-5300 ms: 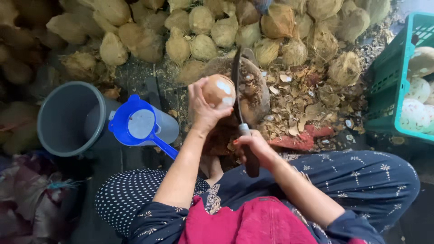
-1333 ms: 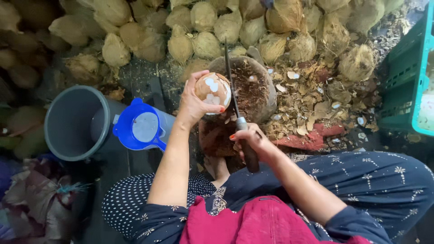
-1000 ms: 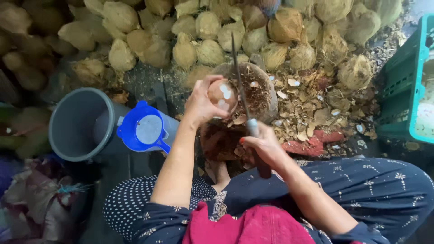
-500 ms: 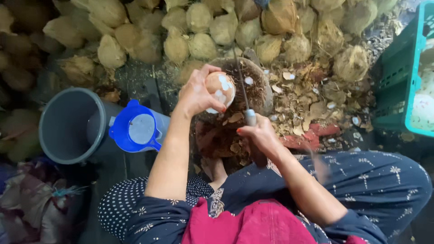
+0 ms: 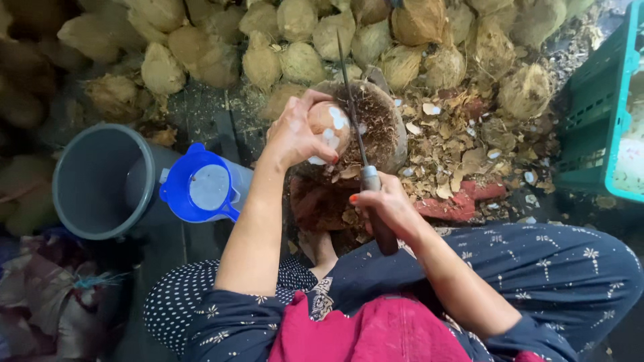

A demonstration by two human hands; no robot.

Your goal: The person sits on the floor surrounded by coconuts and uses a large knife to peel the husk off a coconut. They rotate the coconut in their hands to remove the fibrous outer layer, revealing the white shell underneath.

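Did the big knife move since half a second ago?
Yes. The knife has swung upright beside the coconut, its blade now crossing the wooden block; before, the right hand held it lower, tilted away.

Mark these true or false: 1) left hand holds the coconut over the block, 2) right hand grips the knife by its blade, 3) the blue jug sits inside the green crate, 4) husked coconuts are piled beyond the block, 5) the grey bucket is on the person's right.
1) True. The left hand holds the partly peeled coconut above the wooden block.
2) False. The right hand grips the dark handle; the knife points its blade away from the person.
3) False. The blue jug stands beside the grey bucket, far from the green crate.
4) True. The pile of coconuts lies beyond the block.
5) False. The bucket is on the person's left.
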